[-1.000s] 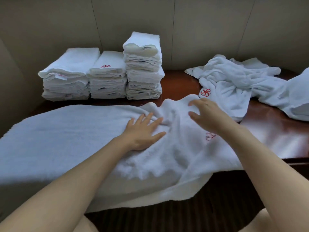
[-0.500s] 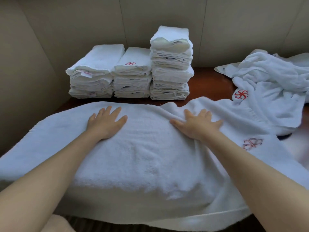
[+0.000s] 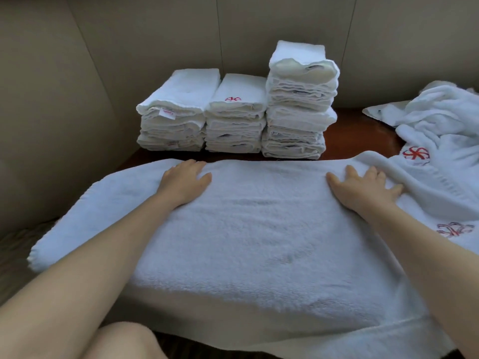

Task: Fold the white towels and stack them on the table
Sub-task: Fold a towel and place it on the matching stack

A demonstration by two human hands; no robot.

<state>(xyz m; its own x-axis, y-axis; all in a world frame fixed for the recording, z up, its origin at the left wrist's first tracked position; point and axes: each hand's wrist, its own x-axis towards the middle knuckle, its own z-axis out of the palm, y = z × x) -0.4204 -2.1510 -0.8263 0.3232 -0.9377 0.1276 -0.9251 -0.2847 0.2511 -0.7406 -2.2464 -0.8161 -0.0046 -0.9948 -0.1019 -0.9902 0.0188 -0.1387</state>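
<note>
Three piles of folded towels (image 3: 233, 112) sit at the back of the worktop (image 3: 357, 120). The left hand (image 3: 185, 183) and right hand (image 3: 361, 189) lie flat, fingers spread, on one big towel (image 3: 259, 242), not folded small yet. More messy towels (image 3: 440, 117) wait.

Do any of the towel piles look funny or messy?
Yes. The right stack is taller than the other two stacks, and its layers sit uneven, the top towel puffed open. Unfolded towels lie crumpled at the table's right end. Nothing looks spilled or torn.
</note>
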